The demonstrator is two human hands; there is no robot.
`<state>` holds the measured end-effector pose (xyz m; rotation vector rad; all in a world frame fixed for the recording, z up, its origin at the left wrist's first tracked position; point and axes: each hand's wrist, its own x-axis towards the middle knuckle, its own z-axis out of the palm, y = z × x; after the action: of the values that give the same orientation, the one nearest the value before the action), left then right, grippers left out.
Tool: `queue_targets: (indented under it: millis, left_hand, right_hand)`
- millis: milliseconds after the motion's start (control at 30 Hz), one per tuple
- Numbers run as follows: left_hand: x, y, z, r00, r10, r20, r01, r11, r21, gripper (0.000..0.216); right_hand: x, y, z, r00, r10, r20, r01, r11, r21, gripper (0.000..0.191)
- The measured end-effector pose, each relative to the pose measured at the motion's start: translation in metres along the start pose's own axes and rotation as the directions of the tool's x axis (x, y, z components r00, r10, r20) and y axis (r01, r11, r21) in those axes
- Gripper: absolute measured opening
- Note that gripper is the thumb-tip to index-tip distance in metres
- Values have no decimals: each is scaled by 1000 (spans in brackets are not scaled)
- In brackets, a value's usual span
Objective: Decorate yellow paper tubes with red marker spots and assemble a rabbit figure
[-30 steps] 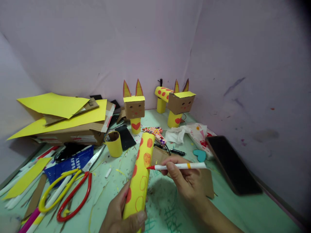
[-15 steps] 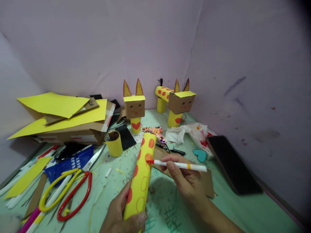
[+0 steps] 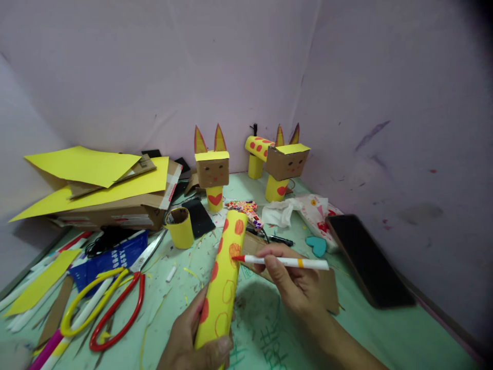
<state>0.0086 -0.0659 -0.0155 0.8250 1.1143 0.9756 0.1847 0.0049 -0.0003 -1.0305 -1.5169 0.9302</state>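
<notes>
Wrapped round the near end of a yellow paper tube is my left hand, its thumb on top. Orange-red ovals cover the tube; the upper ones are coloured in, while two near my thumb are outlines only. My right hand pinches a white felt-tip pen with an orange band. Its red tip touches an oval on the tube's right side, which is mostly coloured. Behind the tube stand two cardboard-headed animal figures, one at centre and one further right, both with pointed ears.
Scissors with red and yellow handles lie at left, near a blue packet. Yellow sheets top a cardboard stack. A short yellow tube stands before it. At right are a phone and a teal heart.
The pen tip has shifted slightly downward on the same oval, which shows a little more red. My left hand holds the tube in nearly the same place.
</notes>
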Motion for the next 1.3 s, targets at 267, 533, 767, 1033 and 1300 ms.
queue_targets:
  millis: [267,533,767,1033,1300]
  left_hand:
    - [-2,0,0,1000,-1,0,1,1000,-8,94]
    - [0,-3,-3,1000,6,16,-6,999,-36,92]
    - [0,1,-1,1000,18,18,-18,1000,-7,87]
    - [0,-2,-1,1000,17,-12,-17,1000,-1,89]
    - [0,0,-1,1000,19,13,-19,1000,-2,78]
  right_hand:
    - [1,-2,2,995,-48,-88,43,997,-57,19]
    - [2,-15,-3,986,-154,-58,138,965,-222,10]
    - [6,-15,-10,961,-269,59,275,921,-277,12]
    - [3,-15,-10,988,-157,-9,151,963,-223,12]
    - [2,-13,-10,998,-48,51,54,989,-138,14]
